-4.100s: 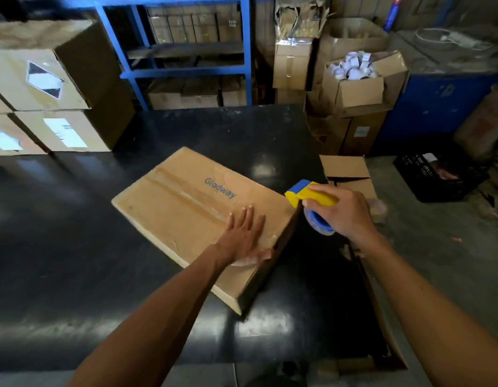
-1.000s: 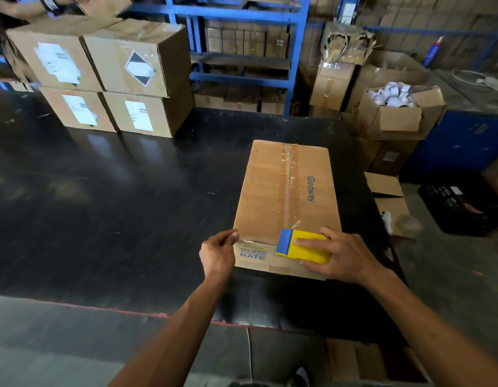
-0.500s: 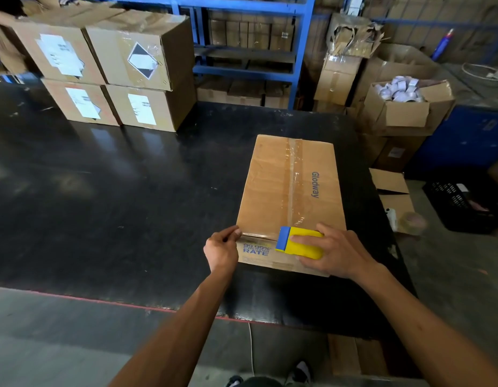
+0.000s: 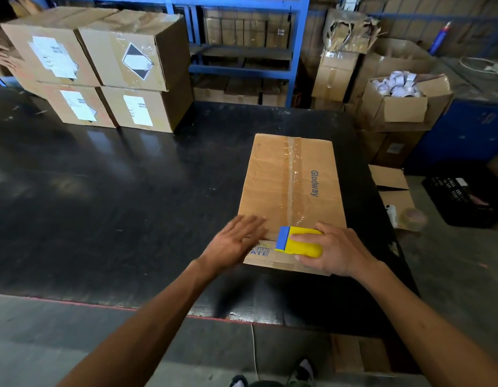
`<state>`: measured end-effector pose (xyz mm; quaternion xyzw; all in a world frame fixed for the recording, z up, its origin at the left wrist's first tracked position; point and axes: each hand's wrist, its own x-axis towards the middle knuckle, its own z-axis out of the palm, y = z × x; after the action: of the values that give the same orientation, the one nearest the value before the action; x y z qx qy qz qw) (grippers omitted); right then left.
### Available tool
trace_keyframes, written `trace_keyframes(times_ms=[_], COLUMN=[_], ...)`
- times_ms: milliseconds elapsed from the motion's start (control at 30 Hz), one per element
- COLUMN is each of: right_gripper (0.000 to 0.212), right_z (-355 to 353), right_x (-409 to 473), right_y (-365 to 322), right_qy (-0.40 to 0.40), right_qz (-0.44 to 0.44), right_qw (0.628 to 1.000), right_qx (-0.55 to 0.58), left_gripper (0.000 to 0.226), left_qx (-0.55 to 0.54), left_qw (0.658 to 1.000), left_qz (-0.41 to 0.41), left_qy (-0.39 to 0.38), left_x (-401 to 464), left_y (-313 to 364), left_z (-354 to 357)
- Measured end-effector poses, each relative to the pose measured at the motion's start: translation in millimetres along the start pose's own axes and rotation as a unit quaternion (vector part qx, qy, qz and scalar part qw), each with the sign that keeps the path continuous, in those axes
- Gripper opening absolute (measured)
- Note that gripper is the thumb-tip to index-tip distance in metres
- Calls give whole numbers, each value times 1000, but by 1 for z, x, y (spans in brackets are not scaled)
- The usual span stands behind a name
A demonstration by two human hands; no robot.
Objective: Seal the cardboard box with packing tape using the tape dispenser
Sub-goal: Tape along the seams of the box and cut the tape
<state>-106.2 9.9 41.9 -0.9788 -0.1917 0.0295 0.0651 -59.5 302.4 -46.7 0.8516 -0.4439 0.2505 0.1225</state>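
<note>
A flat brown cardboard box printed "Glodway" lies lengthwise on the black table. A strip of clear packing tape runs down its middle seam. My right hand grips the yellow and blue tape dispenser, which presses on the box's near edge. My left hand is spread flat and blurred, its fingers over the box's near left corner.
Stacked labelled cartons stand at the table's far left. Blue shelving rises behind. On the right are an open carton of white rolls, a spare tape roll on flattened card, and a black crate.
My left hand has let go of the pinched tape end at the near left corner and opened flat across it. The dispenser stays at the near edge.
</note>
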Motion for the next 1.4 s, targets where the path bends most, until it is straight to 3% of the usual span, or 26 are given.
trace_keyframes(times_ms=[67, 267, 667, 867, 1067, 1233, 1400], right_gripper=[59, 50, 48, 53, 49, 45, 46], right_z=[-1, 3, 1, -11, -6, -4, -4], right_x=[0, -3, -15, -50, -50, -48, -48], right_y=[0, 0, 7, 64, 67, 69, 71], right_qy=[6, 54, 91, 100, 114, 130, 115], right_qz=[-2, -29, -105, -108, -109, -104, -105], right_qw=[1000, 998, 988, 987, 986, 985, 987], right_qx=[2, -17, -63, -69, -58, -39, -44], left_gripper=[56, 62, 59, 61, 61, 65, 67], left_qx=[37, 35, 9, 24, 27, 33, 29], left_qw=[991, 976, 983, 982, 985, 974, 976], left_qz=[93, 115, 75, 85, 99, 171, 129], left_qy=[-89, -181, -167, -166, -142, -143, -175], left_x=[12, 33, 28, 28, 31, 75, 82], left_y=[-10, -28, -28, -29, -24, 5, 13], left_z=[9, 28, 37, 38, 42, 49, 66])
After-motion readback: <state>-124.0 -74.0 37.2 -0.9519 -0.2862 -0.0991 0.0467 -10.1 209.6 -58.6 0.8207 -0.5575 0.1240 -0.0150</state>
